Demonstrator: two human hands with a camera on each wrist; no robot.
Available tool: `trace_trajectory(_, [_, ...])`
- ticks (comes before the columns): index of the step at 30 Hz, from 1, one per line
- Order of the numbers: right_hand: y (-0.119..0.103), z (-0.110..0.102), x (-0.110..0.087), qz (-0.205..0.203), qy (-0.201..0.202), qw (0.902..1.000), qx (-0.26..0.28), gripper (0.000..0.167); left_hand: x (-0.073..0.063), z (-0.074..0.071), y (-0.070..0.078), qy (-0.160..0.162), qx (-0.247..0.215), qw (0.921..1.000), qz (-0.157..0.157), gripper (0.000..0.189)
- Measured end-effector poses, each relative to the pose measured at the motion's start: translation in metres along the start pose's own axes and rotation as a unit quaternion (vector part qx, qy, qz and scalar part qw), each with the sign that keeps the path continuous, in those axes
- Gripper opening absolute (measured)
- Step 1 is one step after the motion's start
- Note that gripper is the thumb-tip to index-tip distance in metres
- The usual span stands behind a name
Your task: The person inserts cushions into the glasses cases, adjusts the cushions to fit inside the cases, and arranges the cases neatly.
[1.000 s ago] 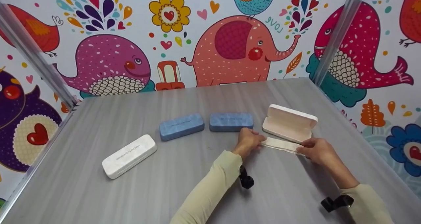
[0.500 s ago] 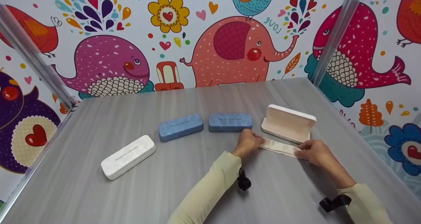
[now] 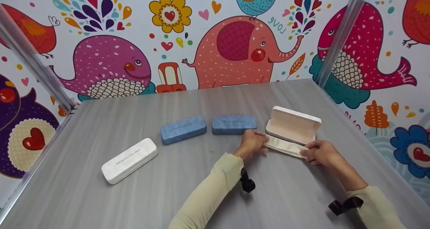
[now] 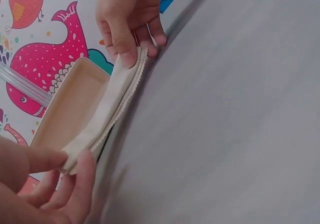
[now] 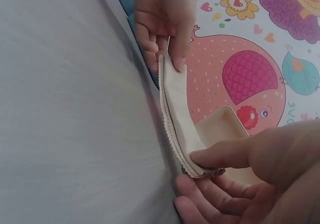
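Observation:
A folded cream cleaning cloth (image 3: pixel 285 146) with zigzag edges stretches between both hands, just in front of an open white glasses case (image 3: pixel 291 125). My left hand (image 3: pixel 252 143) pinches its left end, thumb on top and fingers beneath. At the other end my right hand (image 3: pixel 322 152) pinches it the same way. In the left wrist view the cloth (image 4: pixel 107 106) is a narrow folded strip held above the table. The pale lining of the case (image 4: pixel 75 99) shows behind it. From the right wrist the cloth (image 5: pixel 177 109) sags slightly between the two grips.
Two closed blue glasses cases (image 3: pixel 184 129) (image 3: pixel 234 124) lie left of the open one. A closed white glasses case (image 3: pixel 130 160) lies farther left, at an angle. The grey table (image 3: pixel 208 195) ends at a wall (image 3: pixel 181 54) printed with cartoon animals.
Both hands keep hold of the cloth, which has been turned slightly and shifted closer to the open case's front edge. The cases have stayed in place; the head view has drifted a little.

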State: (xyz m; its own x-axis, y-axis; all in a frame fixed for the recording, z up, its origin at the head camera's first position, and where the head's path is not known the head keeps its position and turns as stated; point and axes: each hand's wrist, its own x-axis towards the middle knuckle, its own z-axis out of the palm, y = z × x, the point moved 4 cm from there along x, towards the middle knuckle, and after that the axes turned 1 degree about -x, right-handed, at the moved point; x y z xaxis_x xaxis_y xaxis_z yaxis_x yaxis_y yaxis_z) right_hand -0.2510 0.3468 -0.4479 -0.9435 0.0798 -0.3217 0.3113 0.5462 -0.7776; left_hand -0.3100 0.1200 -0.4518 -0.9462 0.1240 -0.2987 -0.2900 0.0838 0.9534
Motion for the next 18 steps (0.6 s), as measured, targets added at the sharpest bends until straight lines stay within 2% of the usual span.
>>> trace_trajectory(3, [0.001,-0.001,0.001,0.000,0.000,0.9998,0.019,0.051,0.001,0.001,0.002,0.003,-0.021,0.9998,0.001,0.017])
trace_trajectory(7, [0.002,-0.003,0.002,0.001,-0.002,0.9988,0.049,0.057,0.004,0.000,0.008,0.012,-0.024,0.9996,0.004,0.020])
trace_trajectory(13, [0.002,-0.005,0.005,0.000,-0.007,0.9941,0.108,0.059,0.009,-0.004,0.010,0.038,-0.032,0.9987,0.012,0.015])
trace_trajectory(18, [0.002,-0.007,0.005,-0.003,-0.004,0.9905,0.137,0.055,0.012,-0.003,0.013,0.038,-0.045,0.9980,0.022,0.013])
